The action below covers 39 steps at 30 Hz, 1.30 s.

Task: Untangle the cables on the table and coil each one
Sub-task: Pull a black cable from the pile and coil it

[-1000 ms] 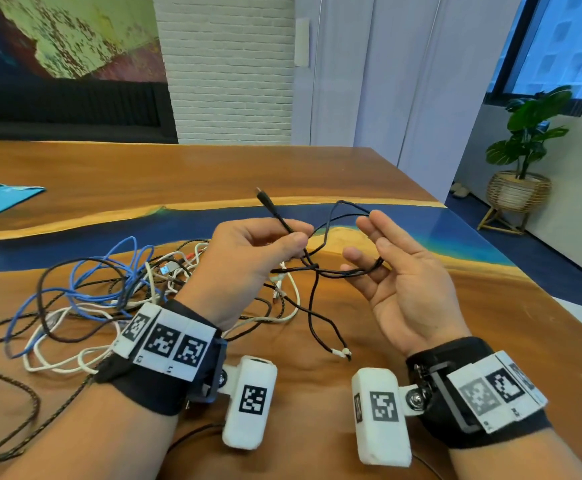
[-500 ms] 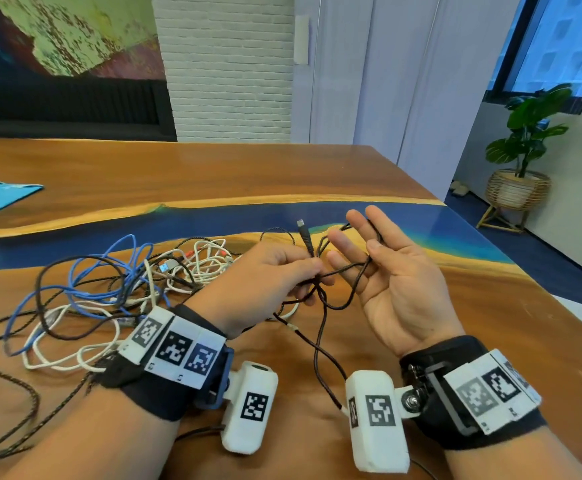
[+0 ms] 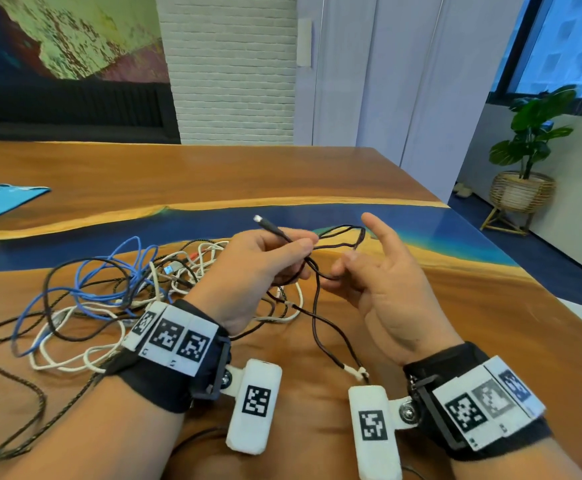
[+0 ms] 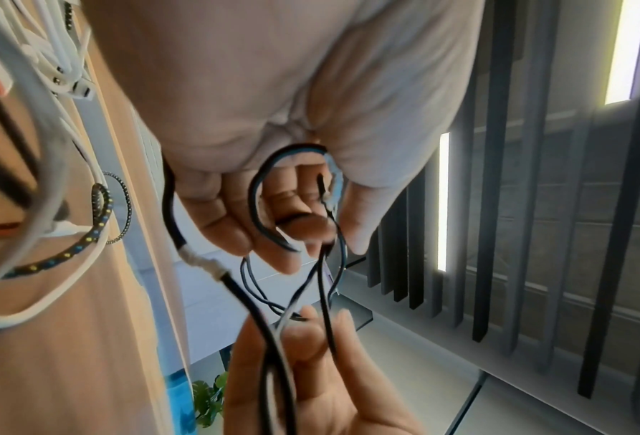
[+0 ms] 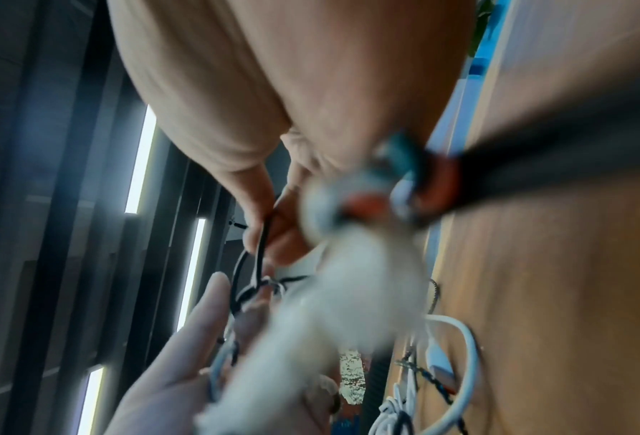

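Note:
A thin black cable (image 3: 317, 303) is held up over the table between both hands. My left hand (image 3: 300, 251) pinches it just below its plug (image 3: 258, 218), which points up and left. My right hand (image 3: 341, 271) faces it palm-in, index finger straight up, thumb and other fingers curled onto a strand. A loop (image 3: 359, 233) of the cable arches between the hands. In the left wrist view the black cable (image 4: 255, 206) curls through my left fingers and runs down between the right fingers (image 4: 310, 338). The right wrist view is blurred.
A tangle of blue (image 3: 85, 282), white (image 3: 75, 344) and black cables lies on the wooden table (image 3: 213, 174) left of my left wrist. A dark braided cable (image 3: 23, 386) trails to the near left. A blue folder (image 3: 2, 199) lies far left; the table's right edge is close.
My left hand has swung the plug end up and to the left. The right hand went from flat and spread to curled onto the cable, and the loop between the hands widened.

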### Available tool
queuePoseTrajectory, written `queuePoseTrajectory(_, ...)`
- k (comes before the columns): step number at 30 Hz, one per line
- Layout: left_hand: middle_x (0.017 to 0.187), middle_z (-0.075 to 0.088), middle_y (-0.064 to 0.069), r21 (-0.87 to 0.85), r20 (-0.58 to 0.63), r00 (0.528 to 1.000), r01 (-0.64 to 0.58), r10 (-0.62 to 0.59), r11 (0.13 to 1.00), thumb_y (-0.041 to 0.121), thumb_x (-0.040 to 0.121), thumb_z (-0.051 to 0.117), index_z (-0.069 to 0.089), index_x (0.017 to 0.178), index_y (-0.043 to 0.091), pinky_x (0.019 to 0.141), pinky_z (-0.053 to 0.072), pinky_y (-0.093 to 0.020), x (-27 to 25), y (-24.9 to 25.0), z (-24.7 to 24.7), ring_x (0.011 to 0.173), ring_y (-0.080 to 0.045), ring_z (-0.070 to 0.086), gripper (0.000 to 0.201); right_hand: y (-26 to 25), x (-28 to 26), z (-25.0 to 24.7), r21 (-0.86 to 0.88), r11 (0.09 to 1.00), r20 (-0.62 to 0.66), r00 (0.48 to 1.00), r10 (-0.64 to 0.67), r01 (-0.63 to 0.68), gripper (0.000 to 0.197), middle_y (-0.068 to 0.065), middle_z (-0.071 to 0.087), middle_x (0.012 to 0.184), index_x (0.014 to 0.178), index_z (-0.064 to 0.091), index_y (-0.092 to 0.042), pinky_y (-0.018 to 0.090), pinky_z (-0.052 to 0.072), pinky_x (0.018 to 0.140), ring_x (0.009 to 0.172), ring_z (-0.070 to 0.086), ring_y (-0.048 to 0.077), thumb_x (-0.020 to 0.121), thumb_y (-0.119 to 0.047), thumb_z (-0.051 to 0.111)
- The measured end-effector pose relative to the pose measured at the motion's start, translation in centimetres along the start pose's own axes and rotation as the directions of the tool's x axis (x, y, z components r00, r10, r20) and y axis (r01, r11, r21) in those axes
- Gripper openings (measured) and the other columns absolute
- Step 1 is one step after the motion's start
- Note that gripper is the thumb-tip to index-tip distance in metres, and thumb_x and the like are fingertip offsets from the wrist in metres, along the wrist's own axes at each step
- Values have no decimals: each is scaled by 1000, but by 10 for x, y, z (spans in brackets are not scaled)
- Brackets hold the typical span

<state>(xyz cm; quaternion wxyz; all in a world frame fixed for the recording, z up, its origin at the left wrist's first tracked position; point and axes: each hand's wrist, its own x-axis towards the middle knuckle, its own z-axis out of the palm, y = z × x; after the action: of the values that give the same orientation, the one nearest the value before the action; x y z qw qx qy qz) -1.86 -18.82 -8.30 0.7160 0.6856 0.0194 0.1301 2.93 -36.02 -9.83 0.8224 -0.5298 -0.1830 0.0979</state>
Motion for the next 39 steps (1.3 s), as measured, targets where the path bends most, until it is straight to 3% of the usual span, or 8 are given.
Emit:
queuePoseTrajectory(4, 69, 62, -1, -62, -88, 996, -40, 34, 997, 6, 89, 73, 69, 120, 13, 77, 52, -34, 5, 2, -10, 72, -18, 59, 32, -9, 9, -17, 135, 990, -132, 989, 63, -45, 33, -3, 32, 59, 136, 54, -24, 32, 54, 56, 50, 41, 12, 106, -11, 48)
queuePoseTrajectory(8, 77, 69, -3, -47, -124, 990, -77, 71, 996, 5, 95, 66, 80, 89, 12, 80, 55, -34, 5, 4, -15, 79, -19, 63, 17, -15, 12, -30, 38, 997, -156, 985, 68, -63, 24, -2, 38, 62, 127, 62, -15, 22, 27, 36, 43, 25, 9, 106, -16, 50)
queuePoseTrajectory(14, 85, 75, -12, 7, 57, 988, -147, 147, 989, 5, 85, 66, 82, 80, 13, 76, 54, -28, 0, 5, -8, 86, -20, 69, 19, -8, 10, -22, -124, 983, -76, 989, 123, -132, 27, 4, 72, 83, 126, 64, -19, 26, 36, 40, 47, 39, 13, 105, -10, 50)
queuePoseTrajectory(18, 69, 63, -10, 0, 141, 984, -108, 107, 994, 5, 76, 58, 72, 113, 10, 69, 53, -27, -4, 7, -6, 80, -28, 65, 40, -7, 8, -22, -22, 973, -17, 973, 231, -232, 34, 8, 70, 81, 138, 54, -22, 27, 37, 40, 45, 39, 13, 106, -16, 46)
queuePoseTrajectory(24, 86, 63, -10, 8, 122, 990, -79, 77, 997, -2, 87, 72, 45, 138, 34, 98, 51, -56, -2, 4, -4, 98, -47, 66, 69, -8, 5, -20, 101, 966, 164, 962, 219, -237, 30, 5, 55, 78, 121, 68, -12, 24, 37, 43, 46, 34, 12, 101, -16, 46)
queuePoseTrajectory(30, 95, 69, -4, -88, -167, 984, -71, 55, 994, 18, 101, 61, 59, 131, 30, 97, 53, -47, 5, 10, -12, 108, -30, 72, 33, -5, 2, -16, -31, 988, 198, 968, 152, -149, 22, 12, 72, 106, 106, 66, -9, 29, 50, 50, 63, 61, 18, 87, -19, 60)
queuePoseTrajectory(35, 117, 74, -2, 123, -58, 994, -84, 92, 989, 27, 99, 64, 79, 110, 28, 103, 53, -49, 1, 7, -10, 116, -21, 67, 19, 0, -2, -14, -203, 968, 245, 949, 198, -149, 20, 15, 70, 84, 97, 76, -12, 32, 53, 54, 56, 60, 22, 81, -20, 68)
queuePoseTrajectory(39, 124, 69, 8, 177, -8, 994, -103, 106, 979, 27, 99, 64, 68, 125, 41, 103, 51, -44, 1, 4, -8, 116, -10, 64, 30, -3, -4, -16, -259, 952, 320, 915, 245, -164, 26, 14, 65, 76, 101, 79, -10, 36, 52, 58, 51, 52, 19, 81, -22, 68)
